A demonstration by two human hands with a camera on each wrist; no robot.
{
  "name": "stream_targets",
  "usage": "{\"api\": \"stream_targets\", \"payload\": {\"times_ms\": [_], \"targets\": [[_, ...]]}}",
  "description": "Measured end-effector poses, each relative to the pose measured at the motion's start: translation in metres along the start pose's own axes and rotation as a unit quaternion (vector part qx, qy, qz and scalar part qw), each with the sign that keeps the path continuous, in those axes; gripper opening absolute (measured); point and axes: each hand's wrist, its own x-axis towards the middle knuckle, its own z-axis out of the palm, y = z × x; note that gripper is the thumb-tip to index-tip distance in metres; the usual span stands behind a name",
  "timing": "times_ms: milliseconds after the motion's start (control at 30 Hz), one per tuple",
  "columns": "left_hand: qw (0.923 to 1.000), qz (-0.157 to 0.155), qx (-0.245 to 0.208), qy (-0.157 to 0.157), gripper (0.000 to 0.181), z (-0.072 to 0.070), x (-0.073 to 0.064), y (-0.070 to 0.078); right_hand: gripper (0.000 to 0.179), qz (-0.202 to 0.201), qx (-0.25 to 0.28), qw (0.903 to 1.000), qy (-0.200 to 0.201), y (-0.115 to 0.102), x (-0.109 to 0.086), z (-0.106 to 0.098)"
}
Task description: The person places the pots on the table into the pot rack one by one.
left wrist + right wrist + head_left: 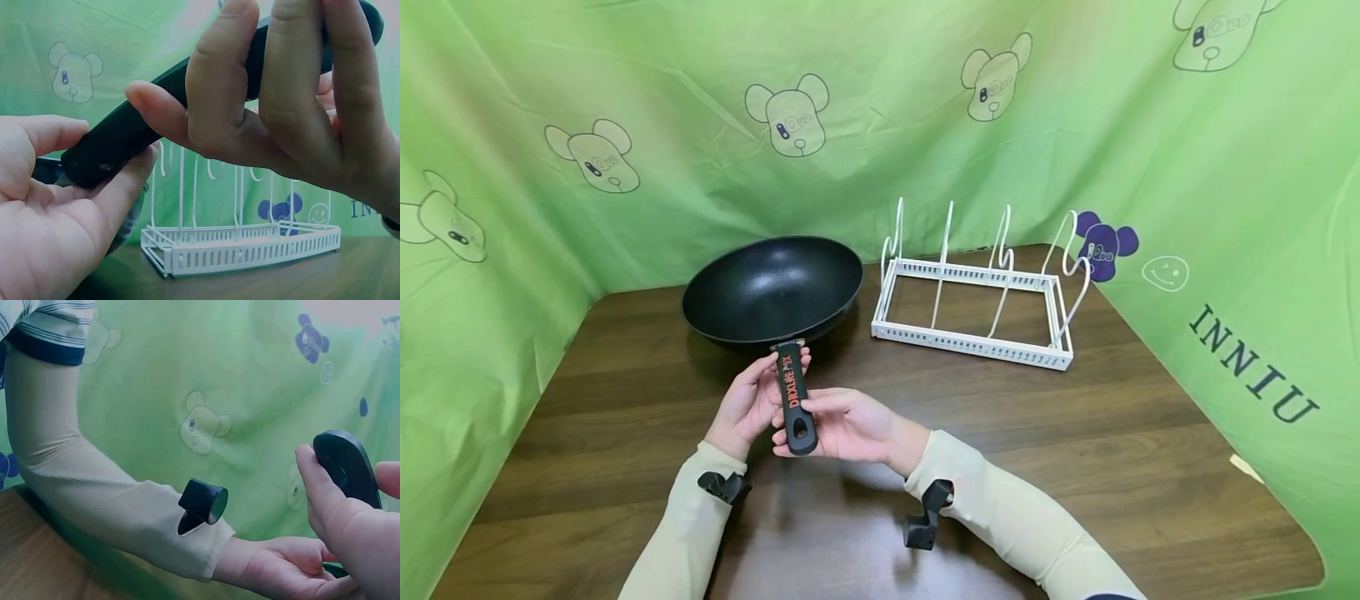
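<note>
A black wok point(772, 292) with a long handle point(793, 392) lettered in red is at the left of the table, its bowl facing up and away. My left hand point(748, 404) pinches the handle close to the bowl, between thumb and fingers. Nearer the hanging-hole end, my right hand point(857, 425) grips the same handle, thumb on top and fingers beneath. In the left wrist view the handle slants up above the table between both hands. The right wrist view shows the handle's rounded end point(350, 465). Whether the bowl touches the table I cannot tell.
To the right of the wok stands a white rack point(973, 350) with a slotted rectangular base and several upright curved wire dividers. A green printed curtain point(880, 167) hangs behind and around the brown wooden table point(1112, 483).
</note>
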Motion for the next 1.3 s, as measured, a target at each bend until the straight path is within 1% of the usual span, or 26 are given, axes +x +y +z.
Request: {"api": "stream_targets", "payload": {"times_ms": [67, 133, 167, 200, 233, 300, 367, 433, 600, 733, 933, 1133, 1200, 1300], "targets": [[0.9998, 0.005, 0.013, 0.013, 0.045, 0.002, 0.002, 0.001, 0.030, -0.003, 0.005, 1.0000, -0.006, -0.001, 0.000, 0.000], [0.9977, 0.016, 0.052, 0.039, 0.044, 0.004, 0.003, 0.001, 0.029, -0.005, 0.000, 0.9999, -0.014, -0.003, 0.000, 0.000], [0.9951, 0.021, 0.080, 0.055, 0.042, 0.005, 0.004, 0.001, 0.028, -0.006, -0.005, 0.9998, -0.017, -0.003, 0.000, -0.001], [0.9909, 0.027, 0.111, 0.071, 0.040, 0.006, 0.004, 0.001, 0.027, -0.005, -0.011, 0.9997, -0.021, -0.004, -0.001, -0.001], [0.9849, 0.031, 0.146, 0.087, 0.037, 0.007, 0.005, 0.001, 0.027, -0.004, -0.017, 0.9995, -0.025, -0.005, -0.001, -0.002], [0.9706, 0.034, 0.210, 0.113, 0.032, 0.009, 0.007, 0.002, 0.026, -0.003, -0.031, 0.9990, -0.032, -0.007, -0.002, -0.004], [0.9587, 0.033, 0.253, 0.126, 0.028, 0.011, 0.010, 0.002, 0.026, -0.002, -0.040, 0.9985, -0.038, -0.010, -0.003, -0.006], [0.9513, 0.030, 0.277, 0.132, 0.025, 0.013, 0.013, 0.003, 0.026, 0.001, -0.043, 0.9981, -0.043, -0.013, -0.005, -0.009], [0.9463, 0.022, 0.295, 0.131, 0.022, 0.016, 0.018, 0.002, 0.027, 0.008, -0.041, 0.9975, -0.057, -0.018, -0.010, -0.014], [0.9459, 0.017, 0.296, 0.132, 0.020, 0.018, 0.019, 0.001, 0.026, 0.012, -0.047, 0.9964, -0.070, -0.020, -0.013, -0.016], [0.9422, 0.022, 0.303, 0.142, 0.018, 0.020, 0.020, 0.000, 0.024, 0.017, -0.057, 0.9944, -0.087, -0.021, -0.015, -0.022], [0.9363, 0.020, 0.331, 0.115, 0.021, 0.026, 0.020, -0.001, 0.042, 0.028, -0.059, 0.9913, -0.114, -0.019, -0.019, -0.030], [0.9352, 0.021, 0.339, 0.101, 0.027, 0.029, 0.020, -0.001, 0.044, 0.031, -0.065, 0.9891, -0.128, -0.019, -0.020, -0.030], [0.9315, 0.028, 0.354, 0.079, 0.035, 0.033, 0.020, -0.001, 0.043, 0.032, -0.077, 0.9855, -0.148, -0.019, -0.022, -0.030]]}}
